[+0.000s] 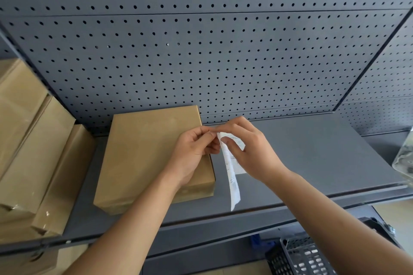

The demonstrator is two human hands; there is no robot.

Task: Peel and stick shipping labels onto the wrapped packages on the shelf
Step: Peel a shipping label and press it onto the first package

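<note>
A flat package wrapped in brown paper [147, 154] lies on the grey metal shelf [312, 154]. Just to its right, above the shelf, both my hands pinch the top of a white shipping label [232, 176]. My left hand [194, 147] grips the top edge with thumb and fingers. My right hand [250, 145] holds the printed sheet beside it. A narrow white strip of the label hangs down and curls toward the shelf's front edge. No label shows on the package's top face.
Several more brown-wrapped packages [33, 147] lean stacked at the shelf's left end. A grey pegboard wall [201, 51] backs the shelf. A plastic mesh basket [301, 257] sits below at the right. A clear plastic item [404, 156] pokes in at the right edge.
</note>
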